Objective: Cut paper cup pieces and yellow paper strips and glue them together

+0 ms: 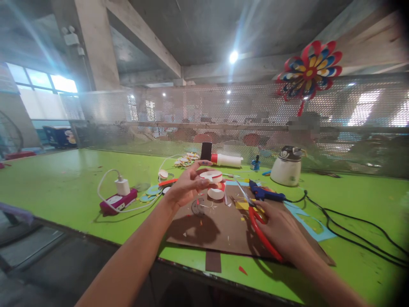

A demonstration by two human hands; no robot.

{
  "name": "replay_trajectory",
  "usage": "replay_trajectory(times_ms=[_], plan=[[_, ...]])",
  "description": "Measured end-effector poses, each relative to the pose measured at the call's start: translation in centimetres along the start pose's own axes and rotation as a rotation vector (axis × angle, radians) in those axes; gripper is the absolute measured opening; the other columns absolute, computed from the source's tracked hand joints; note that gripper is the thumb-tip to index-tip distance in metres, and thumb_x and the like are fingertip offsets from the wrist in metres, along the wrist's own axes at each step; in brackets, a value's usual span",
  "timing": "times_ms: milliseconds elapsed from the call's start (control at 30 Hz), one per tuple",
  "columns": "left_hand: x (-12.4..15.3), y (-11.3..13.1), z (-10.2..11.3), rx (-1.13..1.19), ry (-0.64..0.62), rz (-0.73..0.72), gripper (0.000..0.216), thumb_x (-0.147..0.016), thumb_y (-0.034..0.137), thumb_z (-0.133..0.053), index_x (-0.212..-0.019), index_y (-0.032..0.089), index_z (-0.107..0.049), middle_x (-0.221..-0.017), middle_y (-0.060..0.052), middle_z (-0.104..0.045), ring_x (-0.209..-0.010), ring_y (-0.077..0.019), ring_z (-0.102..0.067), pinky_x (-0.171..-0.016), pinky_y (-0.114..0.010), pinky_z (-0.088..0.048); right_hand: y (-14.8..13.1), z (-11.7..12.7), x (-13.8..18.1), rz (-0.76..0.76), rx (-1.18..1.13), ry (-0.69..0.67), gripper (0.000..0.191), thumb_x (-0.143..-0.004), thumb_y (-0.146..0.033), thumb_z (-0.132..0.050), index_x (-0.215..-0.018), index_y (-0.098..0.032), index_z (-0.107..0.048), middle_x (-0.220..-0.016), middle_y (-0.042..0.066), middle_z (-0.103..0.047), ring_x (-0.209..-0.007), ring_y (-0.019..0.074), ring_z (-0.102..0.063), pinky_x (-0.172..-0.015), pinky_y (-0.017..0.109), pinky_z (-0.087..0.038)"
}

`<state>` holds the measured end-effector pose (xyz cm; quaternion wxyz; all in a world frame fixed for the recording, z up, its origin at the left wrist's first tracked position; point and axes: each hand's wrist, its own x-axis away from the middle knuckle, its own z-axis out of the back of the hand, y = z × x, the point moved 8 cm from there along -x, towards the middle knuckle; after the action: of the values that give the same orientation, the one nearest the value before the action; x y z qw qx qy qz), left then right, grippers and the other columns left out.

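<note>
My left hand (188,184) is closed on a white ring with a red stripe (213,179), pinched between thumb and fingers above the brown board (233,232). Just under that ring is another white round piece (216,194) with some red on top; whether the two touch, I cannot tell. Scissors (255,221) with red handles are in my right hand (283,226), their blades pointing forward and to the left. Beyond the blades lies a blue glue gun (265,192). Yellow scraps (242,205) and small paper bits are scattered over the board.
A maroon power strip (118,200) with a white charger stands at left. Behind are a black upright phone-like object (206,151), a red-and-white roll (228,160), a small blue bottle (255,163) and a white jug (286,167). Black cable (345,217) crosses the right; mesh partition (179,115) borders the back.
</note>
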<state>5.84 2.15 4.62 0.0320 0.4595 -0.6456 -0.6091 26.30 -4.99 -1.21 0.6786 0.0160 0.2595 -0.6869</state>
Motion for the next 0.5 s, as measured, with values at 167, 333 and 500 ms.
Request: replay_trajectory(times_ms=[167, 333, 500], plan=[[-0.1, -0.2, 0.2, 0.063, -0.012, 0.051, 0.036, -0.078, 0.036, -0.066, -0.106, 0.016, -0.056, -0.089, -0.013, -0.071, -0.081, -0.0236, -0.070, -0.066, -0.030, -0.051, 0.4, 0.3, -0.2, 0.034, -0.161, 0.080, 0.050, -0.077, -0.030, -0.056, -0.125, -0.014, -0.056, -0.104, 0.014, -0.073, -0.092, 0.0309, -0.068, -0.076, 0.039, -0.052], [-0.1, -1.0, -0.2, 0.178, -0.018, 0.156, 0.032, -0.080, 0.044, -0.055, -0.097, 0.017, -0.060, -0.079, -0.010, -0.070, -0.066, -0.0198, -0.065, -0.063, -0.031, -0.048, -1.7, 1.7, 0.8, 0.318, -0.501, 0.201, 0.053, -0.076, -0.020, -0.054, -0.128, -0.019, -0.043, -0.118, 0.013, -0.059, -0.103, 0.0265, -0.061, -0.088, 0.041, -0.051], [-0.1, -2.2, -1.4, 0.297, -0.008, 0.217, 0.029, -0.082, 0.042, -0.050, -0.092, 0.017, -0.061, -0.076, -0.007, -0.067, -0.067, -0.0165, -0.062, -0.062, -0.027, -0.046, -4.0, 2.0, 2.0, 0.443, -0.469, 0.134, 0.055, -0.077, -0.009, -0.053, -0.127, -0.029, -0.041, -0.119, 0.008, -0.046, -0.108, 0.0228, -0.054, -0.078, 0.031, -0.055]])
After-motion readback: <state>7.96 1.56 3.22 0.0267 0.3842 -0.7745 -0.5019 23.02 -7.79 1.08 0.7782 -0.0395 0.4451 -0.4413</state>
